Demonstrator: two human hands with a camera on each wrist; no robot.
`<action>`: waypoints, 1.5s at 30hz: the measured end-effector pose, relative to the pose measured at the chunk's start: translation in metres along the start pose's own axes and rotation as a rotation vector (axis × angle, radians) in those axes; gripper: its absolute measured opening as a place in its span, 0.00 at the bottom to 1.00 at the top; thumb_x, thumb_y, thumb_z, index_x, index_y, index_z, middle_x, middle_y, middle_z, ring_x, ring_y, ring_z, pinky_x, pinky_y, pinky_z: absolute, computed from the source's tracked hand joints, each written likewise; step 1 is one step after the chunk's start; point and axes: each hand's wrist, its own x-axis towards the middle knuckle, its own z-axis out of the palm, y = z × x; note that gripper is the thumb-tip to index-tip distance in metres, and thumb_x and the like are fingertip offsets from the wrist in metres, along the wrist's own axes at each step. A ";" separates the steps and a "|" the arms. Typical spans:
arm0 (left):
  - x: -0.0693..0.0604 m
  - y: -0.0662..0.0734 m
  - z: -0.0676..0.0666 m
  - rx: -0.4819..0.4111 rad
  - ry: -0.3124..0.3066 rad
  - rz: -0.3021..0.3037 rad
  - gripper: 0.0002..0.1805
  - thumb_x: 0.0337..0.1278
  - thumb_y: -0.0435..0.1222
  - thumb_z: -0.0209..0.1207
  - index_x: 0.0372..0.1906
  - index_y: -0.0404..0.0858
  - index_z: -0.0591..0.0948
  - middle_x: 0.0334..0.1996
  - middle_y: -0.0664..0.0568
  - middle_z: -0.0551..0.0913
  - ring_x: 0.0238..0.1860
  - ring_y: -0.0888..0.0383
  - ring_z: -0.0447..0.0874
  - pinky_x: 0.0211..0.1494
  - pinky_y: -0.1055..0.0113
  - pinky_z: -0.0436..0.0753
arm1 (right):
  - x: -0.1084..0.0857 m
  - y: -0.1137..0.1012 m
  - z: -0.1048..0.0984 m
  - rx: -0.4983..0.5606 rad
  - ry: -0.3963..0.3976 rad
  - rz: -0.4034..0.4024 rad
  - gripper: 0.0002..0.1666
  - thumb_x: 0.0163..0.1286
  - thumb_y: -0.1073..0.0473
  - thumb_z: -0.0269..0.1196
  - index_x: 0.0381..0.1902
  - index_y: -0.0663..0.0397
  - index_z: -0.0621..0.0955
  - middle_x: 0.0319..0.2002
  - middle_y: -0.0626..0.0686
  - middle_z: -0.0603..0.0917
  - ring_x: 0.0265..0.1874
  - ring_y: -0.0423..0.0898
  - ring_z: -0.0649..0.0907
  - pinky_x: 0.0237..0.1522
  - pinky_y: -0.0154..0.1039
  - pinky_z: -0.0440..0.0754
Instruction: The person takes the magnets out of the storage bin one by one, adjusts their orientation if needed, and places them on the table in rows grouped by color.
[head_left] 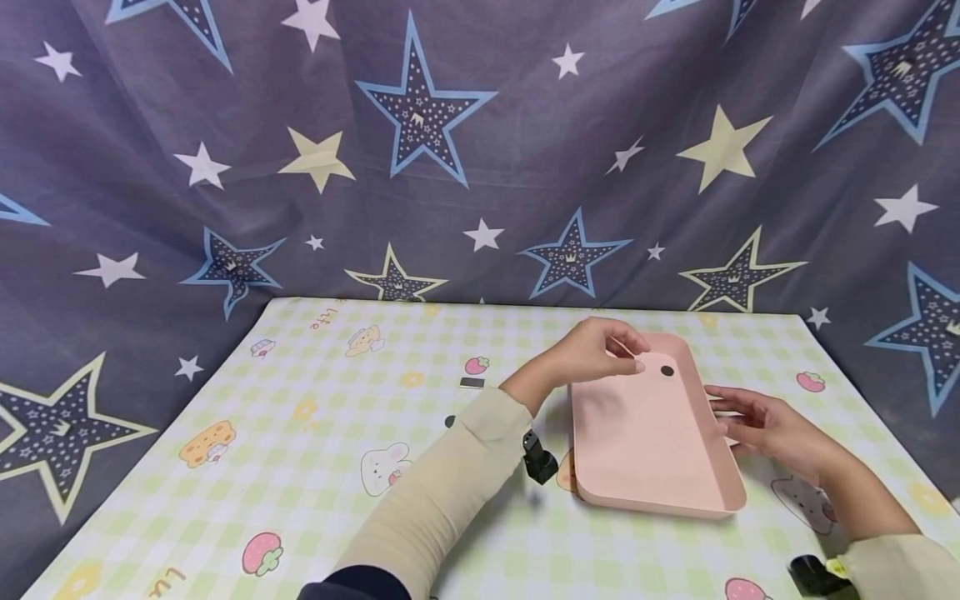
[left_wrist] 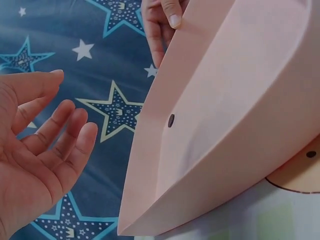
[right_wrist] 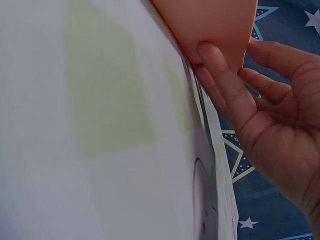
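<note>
A shallow pink rectangular tray (head_left: 652, 433) lies on the table. Inside it, near the far right corner, is a small flat black disc (head_left: 667, 371). My left hand (head_left: 600, 350) is over the tray's far left corner in the head view; its fingers are loosely bent with nothing between them. From the left wrist, that hand (left_wrist: 50, 135) appears apart from the tray wall (left_wrist: 150, 145). My right hand (head_left: 772, 429) is at the outside of the tray's right wall. In the right wrist view, its fingertips (right_wrist: 212, 54) touch that wall.
Left of the tray lies a small dark rectangular piece with a light edge (head_left: 472, 383). Another black round piece (head_left: 450, 421) shows beside my left sleeve (head_left: 450, 475). A checked, printed cloth (head_left: 315, 467) covers the table; a star-patterned curtain (head_left: 480, 167) hangs behind it.
</note>
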 end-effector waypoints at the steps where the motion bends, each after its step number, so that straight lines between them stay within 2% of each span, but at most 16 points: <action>1: 0.001 -0.001 0.001 0.005 -0.002 0.006 0.12 0.54 0.28 0.67 0.45 0.31 0.84 0.42 0.44 0.85 0.38 0.63 0.84 0.45 0.76 0.80 | 0.000 0.000 0.000 0.001 0.000 0.001 0.38 0.74 0.61 0.57 0.72 0.73 0.54 0.66 0.77 0.62 0.49 0.35 0.81 0.43 0.46 0.85; 8: 0.012 -0.001 0.005 0.021 -0.007 -0.013 0.15 0.52 0.28 0.68 0.47 0.31 0.83 0.44 0.46 0.85 0.39 0.63 0.84 0.44 0.78 0.79 | 0.001 0.000 0.000 0.005 -0.003 0.005 0.39 0.74 0.61 0.57 0.72 0.73 0.54 0.66 0.78 0.61 0.49 0.35 0.81 0.43 0.47 0.85; 14: 0.022 0.000 0.009 0.059 -0.005 -0.022 0.16 0.49 0.25 0.69 0.45 0.31 0.84 0.44 0.47 0.86 0.40 0.60 0.86 0.43 0.80 0.79 | 0.001 0.000 0.000 0.005 -0.004 0.008 0.39 0.74 0.61 0.57 0.72 0.73 0.54 0.66 0.77 0.62 0.49 0.35 0.81 0.43 0.46 0.85; 21: 0.034 0.000 0.018 0.049 -0.012 -0.030 0.14 0.49 0.24 0.68 0.44 0.31 0.84 0.41 0.48 0.87 0.35 0.68 0.83 0.41 0.80 0.79 | -0.001 -0.001 -0.001 0.010 -0.007 0.022 0.39 0.74 0.61 0.57 0.73 0.73 0.53 0.66 0.77 0.62 0.49 0.35 0.81 0.43 0.47 0.85; 26: 0.044 -0.003 0.025 0.101 -0.030 -0.013 0.14 0.50 0.25 0.68 0.44 0.32 0.85 0.41 0.47 0.87 0.33 0.70 0.81 0.40 0.81 0.78 | -0.001 0.000 -0.001 0.012 -0.009 0.018 0.39 0.74 0.62 0.57 0.73 0.73 0.53 0.65 0.75 0.65 0.50 0.36 0.81 0.44 0.47 0.84; 32: 0.056 -0.013 0.033 0.103 -0.034 -0.037 0.14 0.48 0.25 0.69 0.44 0.31 0.85 0.42 0.45 0.87 0.33 0.68 0.82 0.39 0.82 0.78 | 0.001 0.000 -0.002 0.015 -0.012 -0.011 0.38 0.74 0.63 0.57 0.72 0.74 0.54 0.63 0.69 0.70 0.50 0.37 0.81 0.43 0.46 0.85; 39: 0.067 -0.029 0.044 0.084 -0.020 -0.085 0.14 0.48 0.25 0.69 0.43 0.30 0.85 0.43 0.43 0.86 0.34 0.67 0.81 0.39 0.82 0.77 | -0.001 0.001 -0.003 0.023 -0.019 -0.044 0.37 0.75 0.65 0.56 0.72 0.75 0.53 0.64 0.77 0.64 0.50 0.37 0.81 0.42 0.45 0.85; 42: 0.070 -0.037 0.049 0.097 -0.003 -0.108 0.14 0.48 0.25 0.69 0.43 0.31 0.86 0.43 0.42 0.86 0.37 0.65 0.82 0.39 0.83 0.76 | -0.001 0.002 -0.002 0.020 -0.008 -0.047 0.36 0.75 0.65 0.55 0.72 0.75 0.53 0.64 0.76 0.65 0.49 0.37 0.81 0.42 0.45 0.85; 45: 0.070 -0.043 0.054 0.085 0.024 -0.159 0.14 0.47 0.25 0.70 0.44 0.31 0.86 0.42 0.43 0.86 0.38 0.64 0.82 0.38 0.83 0.76 | -0.001 0.002 -0.001 0.016 -0.002 -0.050 0.36 0.75 0.65 0.55 0.72 0.74 0.54 0.63 0.76 0.66 0.49 0.37 0.81 0.42 0.45 0.85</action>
